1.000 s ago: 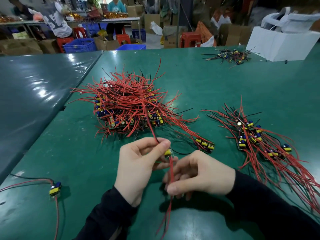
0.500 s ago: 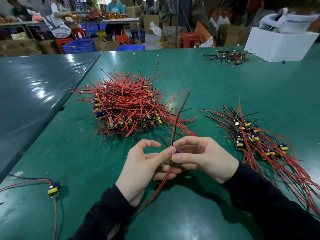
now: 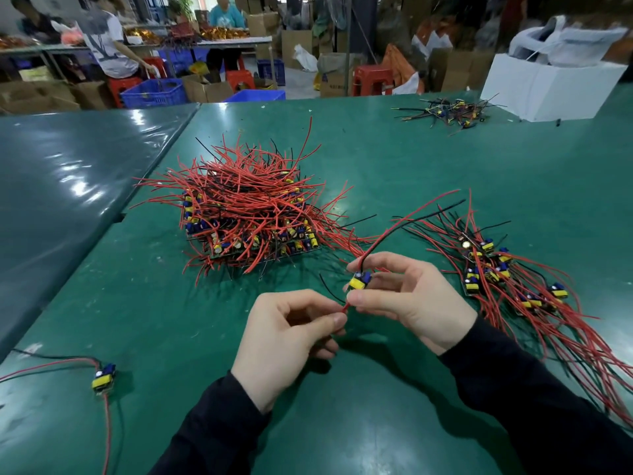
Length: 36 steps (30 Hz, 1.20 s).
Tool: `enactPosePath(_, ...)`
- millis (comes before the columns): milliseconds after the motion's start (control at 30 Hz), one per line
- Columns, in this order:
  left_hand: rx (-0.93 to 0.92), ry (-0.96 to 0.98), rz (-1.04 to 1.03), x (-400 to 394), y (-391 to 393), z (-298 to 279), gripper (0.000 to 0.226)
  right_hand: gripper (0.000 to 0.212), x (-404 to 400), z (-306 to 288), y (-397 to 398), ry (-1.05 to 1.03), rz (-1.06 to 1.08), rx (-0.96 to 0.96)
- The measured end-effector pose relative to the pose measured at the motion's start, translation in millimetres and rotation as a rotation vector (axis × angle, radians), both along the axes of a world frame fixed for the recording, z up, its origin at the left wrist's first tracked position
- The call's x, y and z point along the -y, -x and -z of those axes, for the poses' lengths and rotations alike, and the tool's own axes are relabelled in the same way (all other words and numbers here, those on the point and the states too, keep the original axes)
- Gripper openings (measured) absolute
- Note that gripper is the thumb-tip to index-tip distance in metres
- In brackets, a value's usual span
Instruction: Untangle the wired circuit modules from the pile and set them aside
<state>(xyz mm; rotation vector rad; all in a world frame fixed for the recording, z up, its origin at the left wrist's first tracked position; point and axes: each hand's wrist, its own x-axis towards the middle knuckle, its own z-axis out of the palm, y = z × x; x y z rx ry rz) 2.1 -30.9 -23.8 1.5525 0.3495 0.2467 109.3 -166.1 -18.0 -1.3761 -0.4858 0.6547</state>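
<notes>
Head view: my right hand (image 3: 407,296) pinched one module (image 3: 359,281) between its fingers (image 3: 363,298); my left hand (image 3: 291,334) pinched its red lead (image 3: 345,307) just below. Pile (image 3: 246,214) lay beyond the fingers, sorted group (image 3: 507,279) to their right on the bench (image 3: 445,159). Risk, as I judged: upper leads (image 3: 411,214) trailed toward both heaps and could snag, dragging modules along.

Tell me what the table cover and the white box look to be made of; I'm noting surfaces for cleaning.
The table cover looks like glossy green plastic or vinyl sheeting: it shows bright glare patches, scuffs and a seam. The white box at the far right looks like matte foam or coated card, with flat, dull faces; I cannot tell which.
</notes>
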Motion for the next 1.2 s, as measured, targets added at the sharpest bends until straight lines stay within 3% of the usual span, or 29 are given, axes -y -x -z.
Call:
enactPosePath(100, -0.011, 0.006, -0.002, -0.1, -0.3, 1.0, 0.019, 0.035, -1.0, -0.1, 2.2, 0.001, -0.002, 0.024)
enactPosePath(300, -0.077, 0.019, 0.005, -6.3, -2.6, 5.4, 0.017, 0.032, 0.2, -5.6, -2.6, -0.161, 0.258, 0.029)
enactPosePath(467, -0.122, -0.111, -0.026, -5.7, -4.6, 11.9, 0.024, 0.031, -2.3, -5.7, 6.5, -0.218, 0.220, 0.031)
enactPosePath(567, -0.133, -0.089, -0.049, -8.8, -5.2, 13.4, 0.022, 0.031, -3.8, -5.1, 14.5, -0.272, 0.159, 0.089)
enactPosePath(767, -0.127, -0.046, -0.010, -6.7, -6.5, 15.1, 0.021, 0.031, 1.1, -11.2, -1.3, -0.300, 0.396, 0.082)
enactPosePath(1000, -0.020, -0.115, -0.154, -9.8, -5.8, 16.4, 0.019, 0.029, -2.4, -12.6, 17.4, -0.384, 0.303, 0.264)
enactPosePath(1200, -0.023, -0.211, -0.153, -10.2, -9.2, 23.2, 0.028, 0.029, 1.5, -16.6, 8.3, -0.386, 0.441, 0.253)
